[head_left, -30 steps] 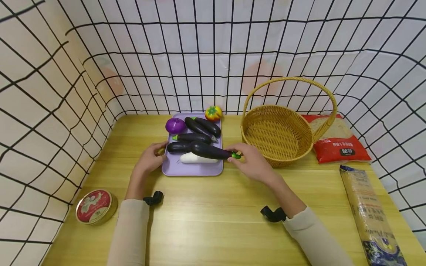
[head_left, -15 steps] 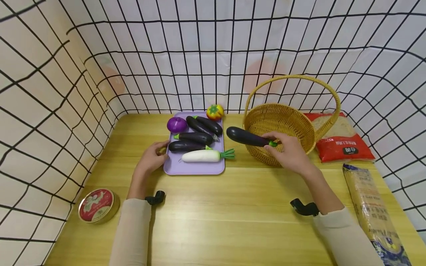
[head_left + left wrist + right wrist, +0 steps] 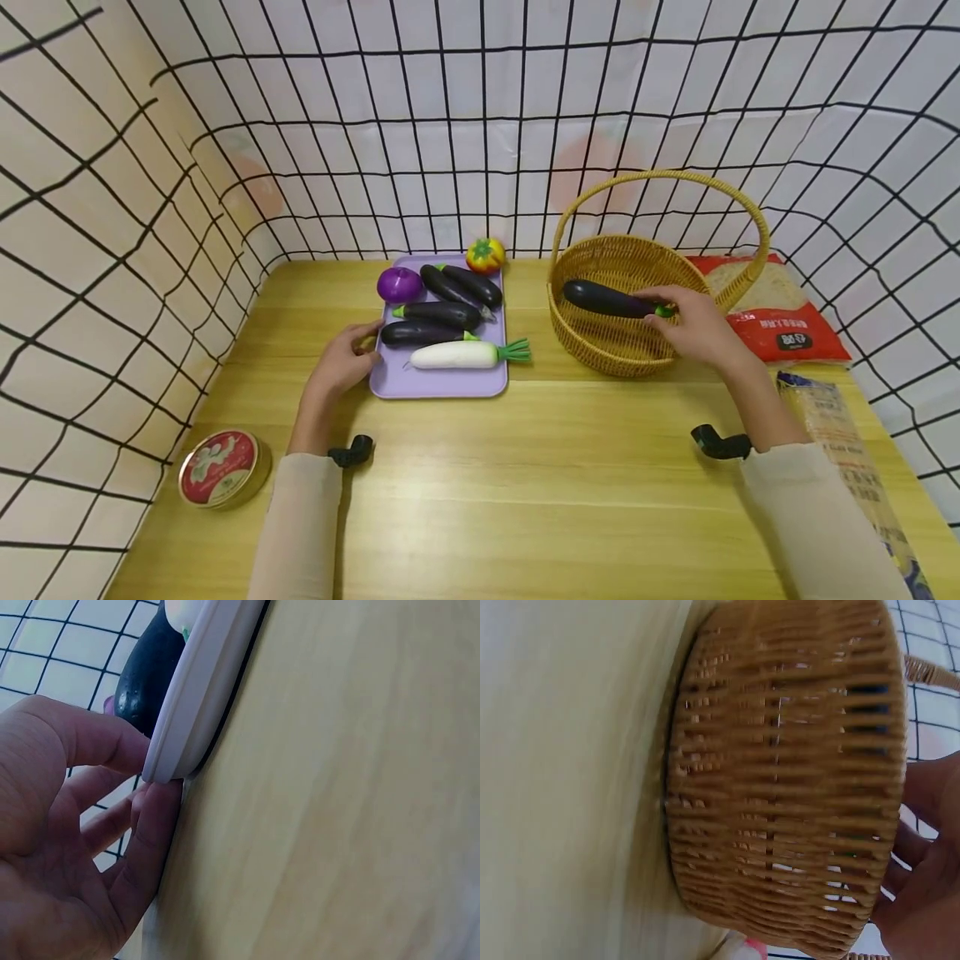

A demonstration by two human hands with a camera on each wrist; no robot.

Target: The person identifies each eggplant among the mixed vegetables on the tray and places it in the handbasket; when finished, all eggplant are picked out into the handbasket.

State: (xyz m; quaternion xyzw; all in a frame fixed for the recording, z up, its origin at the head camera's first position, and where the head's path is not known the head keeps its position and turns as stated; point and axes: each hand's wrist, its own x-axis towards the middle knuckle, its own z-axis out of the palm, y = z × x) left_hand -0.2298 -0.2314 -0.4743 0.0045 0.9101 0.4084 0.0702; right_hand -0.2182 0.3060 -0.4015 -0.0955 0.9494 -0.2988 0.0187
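Observation:
My right hand (image 3: 688, 323) pinches a dark eggplant (image 3: 606, 298) by its green stem end, holding it across the wicker basket (image 3: 600, 360). In the right wrist view the basket's woven wall (image 3: 780, 780) hides the eggplant and part of the hand. At the left side of the lilac tray (image 3: 442, 385), my left hand (image 3: 343, 360) grips the rim, thumb above and fingers below in the left wrist view. Several eggplants lie on the tray, one (image 3: 420, 333) beside a white radish (image 3: 453, 356) with green tops. A purple onion (image 3: 399, 285) sits at its upper left.
A red and yellow pepper (image 3: 485, 255) sits at the tray's far right corner. Behind the basket's right side lies a red bag (image 3: 795, 329), with a long clear packet (image 3: 847, 442) nearer. A round tin (image 3: 223, 468) stands front left. Black wire grid (image 3: 480, 125) encloses the table.
My right hand has carried the eggplant from above the tray rightward to the basket, uncovering the radish. The left hand stays at the tray's edge.

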